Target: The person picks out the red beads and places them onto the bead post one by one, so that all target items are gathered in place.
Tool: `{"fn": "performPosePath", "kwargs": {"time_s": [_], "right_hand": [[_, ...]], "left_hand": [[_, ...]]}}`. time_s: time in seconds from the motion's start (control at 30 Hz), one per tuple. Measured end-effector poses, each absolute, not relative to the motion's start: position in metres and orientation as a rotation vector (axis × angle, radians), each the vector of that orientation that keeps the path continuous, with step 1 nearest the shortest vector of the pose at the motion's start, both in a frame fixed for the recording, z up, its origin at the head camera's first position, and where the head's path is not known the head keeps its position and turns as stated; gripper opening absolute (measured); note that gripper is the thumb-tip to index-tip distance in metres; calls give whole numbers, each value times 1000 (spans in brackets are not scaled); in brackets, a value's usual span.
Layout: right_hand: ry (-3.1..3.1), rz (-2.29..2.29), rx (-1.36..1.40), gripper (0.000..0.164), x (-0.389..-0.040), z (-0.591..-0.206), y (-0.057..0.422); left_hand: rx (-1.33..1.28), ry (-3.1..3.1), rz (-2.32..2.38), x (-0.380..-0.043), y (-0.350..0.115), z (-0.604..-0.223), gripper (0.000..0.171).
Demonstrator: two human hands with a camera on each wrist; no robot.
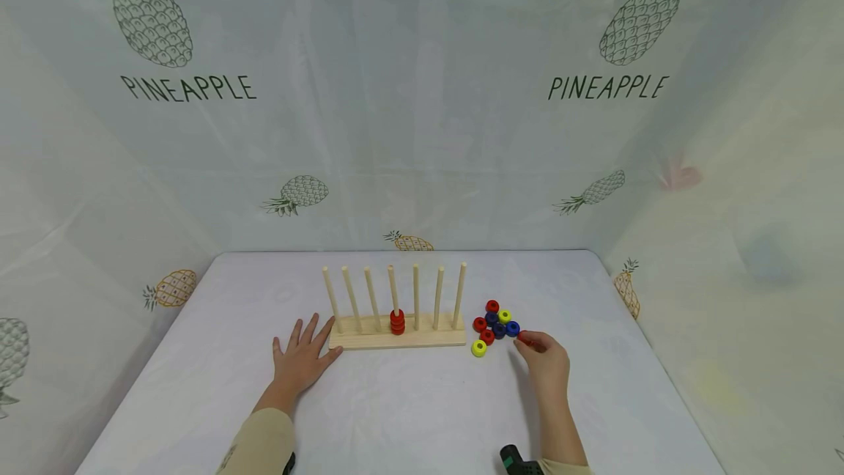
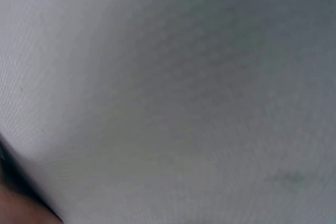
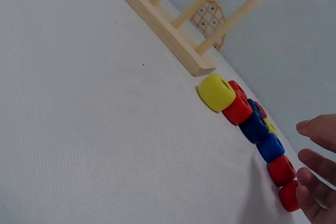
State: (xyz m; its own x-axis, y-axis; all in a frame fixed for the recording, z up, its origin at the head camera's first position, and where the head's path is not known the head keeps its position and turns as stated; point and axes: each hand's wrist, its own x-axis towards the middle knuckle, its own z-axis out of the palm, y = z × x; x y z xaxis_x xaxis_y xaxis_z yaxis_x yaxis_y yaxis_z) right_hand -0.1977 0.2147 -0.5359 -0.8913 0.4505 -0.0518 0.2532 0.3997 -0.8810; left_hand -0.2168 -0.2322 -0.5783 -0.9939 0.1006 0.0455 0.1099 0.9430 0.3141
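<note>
A wooden rack (image 1: 369,343) with several upright pegs stands on the table, red beads (image 1: 397,322) stacked on its middle peg. My left hand (image 1: 298,365) lies with fingers spread at the rack's left end, its thumb tip at the front corner. To the right of the rack sits a cluster of loose red, blue and yellow beads (image 1: 499,330). My right hand (image 1: 547,366) reaches in from the cluster's right side. In the right wrist view its fingers (image 3: 319,160) are loosely bent and apart, the lowest fingertip overlapping an end red bead (image 3: 289,195).
A white cloth covers the table (image 1: 422,409), and a pineapple-print curtain (image 1: 422,130) hangs behind and at the sides. A yellow bead (image 1: 478,348) sits at the cluster's front. Black wrist gear (image 1: 517,460) shows at the right sleeve. The left wrist view is mostly blurred pale cloth.
</note>
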Motion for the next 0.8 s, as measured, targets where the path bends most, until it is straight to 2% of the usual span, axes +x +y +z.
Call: {"fn": "performPosePath", "kwargs": {"time_s": [0.8], "right_hand": [[-2413,1435,-694,25,-190,-542,230]], "left_hand": [[-134,-3139,-475,-218,-231,-574,75]]}}
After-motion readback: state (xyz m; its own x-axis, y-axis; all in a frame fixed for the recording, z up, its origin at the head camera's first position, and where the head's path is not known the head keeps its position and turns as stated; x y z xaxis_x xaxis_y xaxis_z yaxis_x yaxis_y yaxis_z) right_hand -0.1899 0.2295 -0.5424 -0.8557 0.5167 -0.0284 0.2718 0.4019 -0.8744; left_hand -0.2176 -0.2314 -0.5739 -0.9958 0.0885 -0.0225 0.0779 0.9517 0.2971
